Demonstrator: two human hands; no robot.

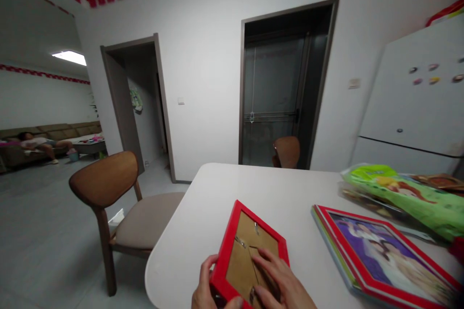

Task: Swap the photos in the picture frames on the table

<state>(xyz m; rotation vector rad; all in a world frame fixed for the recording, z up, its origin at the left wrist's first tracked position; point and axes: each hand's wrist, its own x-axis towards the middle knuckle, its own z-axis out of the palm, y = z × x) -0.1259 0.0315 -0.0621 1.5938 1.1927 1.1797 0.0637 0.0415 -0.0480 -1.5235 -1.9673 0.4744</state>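
At white table (pixel 188 246) indoors, held frame (pixel 239 256).

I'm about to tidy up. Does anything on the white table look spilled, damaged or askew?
No spill or damage stands out on the white table. The red frame tilts, back facing up, but the left hand holds it so, with the right hand touching it. The framed photo lies flat.

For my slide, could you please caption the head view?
At a table, left hand holds a red frame, right hand on its back.
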